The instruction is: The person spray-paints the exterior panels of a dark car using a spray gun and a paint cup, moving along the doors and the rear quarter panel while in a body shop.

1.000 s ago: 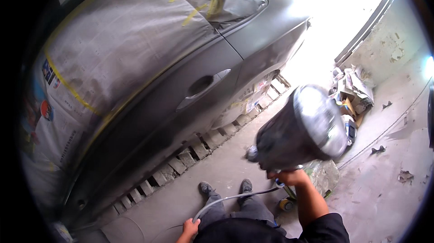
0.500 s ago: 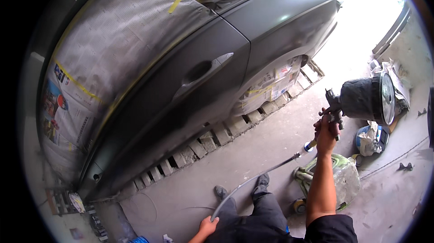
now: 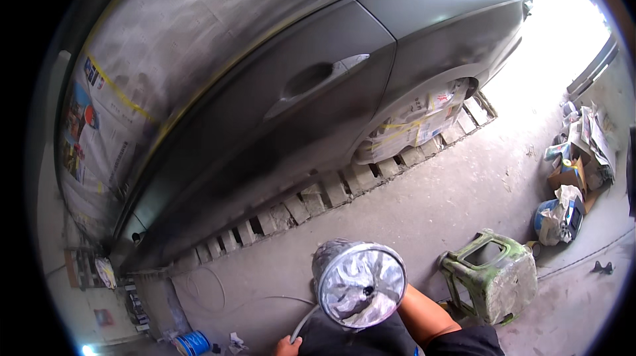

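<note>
A dark spray gun cup (image 3: 361, 283) with a wrinkled silvery lid sits low in front of my body. My right forearm (image 3: 424, 319) leads up behind it; the cup hides that hand's fingers and the gun body. My left hand (image 3: 288, 346), at the lower edge, grips a grey hose (image 3: 305, 319). Beyond them is a grey car's door (image 3: 331, 104) with a handle recess (image 3: 308, 79). Paper sheets (image 3: 159, 38) and yellow tape cover the windows, and more paper (image 3: 414, 120) covers the wheel.
A slatted grate (image 3: 318, 200) runs under the car's side. A paint-stained green stool (image 3: 500, 283) stands right of me. Papers and boxes (image 3: 583, 157) and a bucket (image 3: 550, 220) line the right wall. A blue can (image 3: 192, 344) and loose hose (image 3: 222, 296) lie lower left.
My right hand has swung the spray gun down and inward from the right, so its cup now covers that hand. The view has shifted, showing more of the floor at the right.
</note>
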Action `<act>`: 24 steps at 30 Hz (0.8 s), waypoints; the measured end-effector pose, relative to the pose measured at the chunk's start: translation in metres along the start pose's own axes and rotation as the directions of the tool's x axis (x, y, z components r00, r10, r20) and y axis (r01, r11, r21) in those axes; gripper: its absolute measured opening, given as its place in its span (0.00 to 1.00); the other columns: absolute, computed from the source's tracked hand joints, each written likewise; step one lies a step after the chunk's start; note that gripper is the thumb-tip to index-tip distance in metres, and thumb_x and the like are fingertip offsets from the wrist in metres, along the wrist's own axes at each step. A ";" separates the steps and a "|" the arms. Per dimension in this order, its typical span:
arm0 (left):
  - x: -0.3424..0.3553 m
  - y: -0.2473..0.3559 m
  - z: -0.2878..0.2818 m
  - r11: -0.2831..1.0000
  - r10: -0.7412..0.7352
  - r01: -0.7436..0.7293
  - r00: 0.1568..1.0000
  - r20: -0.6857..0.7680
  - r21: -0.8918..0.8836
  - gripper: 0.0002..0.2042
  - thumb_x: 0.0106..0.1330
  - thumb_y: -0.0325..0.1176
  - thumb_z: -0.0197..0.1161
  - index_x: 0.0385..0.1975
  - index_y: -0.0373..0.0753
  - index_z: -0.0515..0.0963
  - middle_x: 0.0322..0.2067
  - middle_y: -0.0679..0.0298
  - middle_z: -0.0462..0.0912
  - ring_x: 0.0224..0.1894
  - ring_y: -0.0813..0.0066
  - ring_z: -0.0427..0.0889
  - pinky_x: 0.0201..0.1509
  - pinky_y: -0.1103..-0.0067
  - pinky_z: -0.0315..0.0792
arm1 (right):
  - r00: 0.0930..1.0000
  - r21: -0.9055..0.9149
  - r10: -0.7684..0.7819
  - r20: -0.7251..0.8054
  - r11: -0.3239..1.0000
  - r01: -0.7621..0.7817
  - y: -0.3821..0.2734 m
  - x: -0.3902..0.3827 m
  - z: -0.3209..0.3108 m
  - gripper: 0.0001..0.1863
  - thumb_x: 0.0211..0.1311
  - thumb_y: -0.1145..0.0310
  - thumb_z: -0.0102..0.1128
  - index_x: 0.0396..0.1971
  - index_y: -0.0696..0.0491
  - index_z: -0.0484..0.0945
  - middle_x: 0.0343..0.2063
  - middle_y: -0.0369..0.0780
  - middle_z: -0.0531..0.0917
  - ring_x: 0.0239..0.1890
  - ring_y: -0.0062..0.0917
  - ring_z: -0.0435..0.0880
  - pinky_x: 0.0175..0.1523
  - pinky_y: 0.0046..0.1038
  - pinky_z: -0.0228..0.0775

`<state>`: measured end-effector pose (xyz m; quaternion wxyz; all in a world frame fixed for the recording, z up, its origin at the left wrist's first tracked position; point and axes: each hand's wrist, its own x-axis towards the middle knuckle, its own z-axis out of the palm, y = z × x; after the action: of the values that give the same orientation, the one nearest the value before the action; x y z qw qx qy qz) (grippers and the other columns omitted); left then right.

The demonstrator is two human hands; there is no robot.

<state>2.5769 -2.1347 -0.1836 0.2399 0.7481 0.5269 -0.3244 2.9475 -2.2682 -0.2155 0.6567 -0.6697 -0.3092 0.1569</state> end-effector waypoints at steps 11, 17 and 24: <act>0.023 -0.083 0.025 0.841 0.270 -0.157 0.951 0.150 -0.518 0.21 0.58 0.47 0.63 0.45 0.39 0.74 0.24 0.66 0.79 0.27 0.77 0.78 0.36 0.76 0.73 | 0.640 0.045 0.075 -0.765 0.997 -0.063 -0.006 0.055 -0.065 0.11 0.63 0.66 0.53 0.43 0.51 0.75 0.20 0.32 0.77 0.19 0.12 0.70 0.21 0.17 0.59; 0.035 -0.240 0.030 0.912 0.114 -0.132 0.991 -0.071 -0.389 0.18 0.54 0.46 0.63 0.31 0.35 0.75 0.24 0.51 0.79 0.28 0.58 0.79 0.34 0.68 0.71 | 0.764 -0.208 0.037 -0.645 0.953 -0.221 -0.004 0.034 0.083 0.05 0.62 0.67 0.54 0.35 0.52 0.75 0.19 0.32 0.75 0.20 0.15 0.71 0.24 0.21 0.62; 0.061 -0.392 0.004 0.932 0.094 -0.136 0.986 -0.138 -0.337 0.19 0.52 0.46 0.63 0.23 0.32 0.73 0.23 0.43 0.76 0.30 0.43 0.76 0.32 0.61 0.69 | 0.993 -0.157 -0.083 0.083 0.983 0.095 0.029 -0.063 0.357 0.13 0.53 0.74 0.55 0.40 0.54 0.72 0.37 0.41 0.75 0.37 0.33 0.76 0.38 0.32 0.71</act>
<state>2.2208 -1.9696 -0.2378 0.3540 0.7421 0.5442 -0.1667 2.6852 -2.0263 -0.2879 0.5948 -0.6994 -0.3752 0.1275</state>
